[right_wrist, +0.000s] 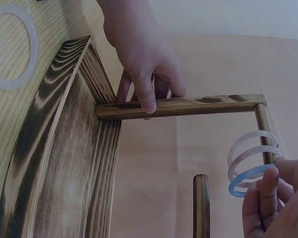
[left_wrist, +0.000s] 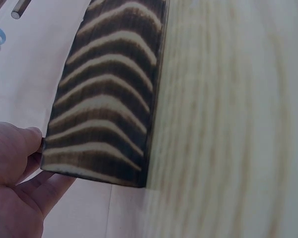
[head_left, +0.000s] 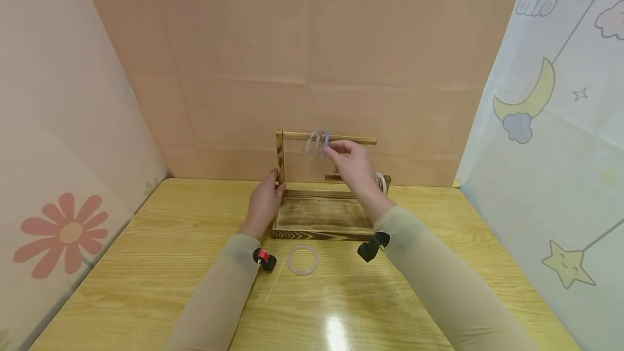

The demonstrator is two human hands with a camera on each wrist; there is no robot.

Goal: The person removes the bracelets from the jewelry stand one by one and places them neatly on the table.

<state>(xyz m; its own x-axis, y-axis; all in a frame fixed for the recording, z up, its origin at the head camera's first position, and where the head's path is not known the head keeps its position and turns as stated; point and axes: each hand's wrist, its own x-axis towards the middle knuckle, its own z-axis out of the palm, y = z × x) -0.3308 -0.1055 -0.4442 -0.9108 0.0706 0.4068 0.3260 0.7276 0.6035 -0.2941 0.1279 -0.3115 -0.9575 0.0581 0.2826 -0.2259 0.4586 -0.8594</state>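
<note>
A brown wooden bangle stand (head_left: 322,234) has a tray base and two horizontal rods. My left hand (head_left: 265,202) grips its left upright post (right_wrist: 208,103) low down, thumb on one side and fingers behind. At the upper rod (head_left: 358,138), my right hand (head_left: 355,164) pinches a blue bangle (right_wrist: 248,173) between thumb and fingertips. The blue bangle encircles the rod. Farther in, toward the post, pale translucent bangles (right_wrist: 253,134) hang on the same rod. In the left wrist view, my left hand (left_wrist: 15,173) is at the stand's striped end.
One pale pink bangle (head_left: 303,273) lies flat on the wood-grain table (head_left: 170,264) in front of the tray. White bangles (head_left: 383,182) sit at the right end of the lower rod (head_left: 333,177), partly behind my right wrist. A peach backdrop (head_left: 302,58) stands behind.
</note>
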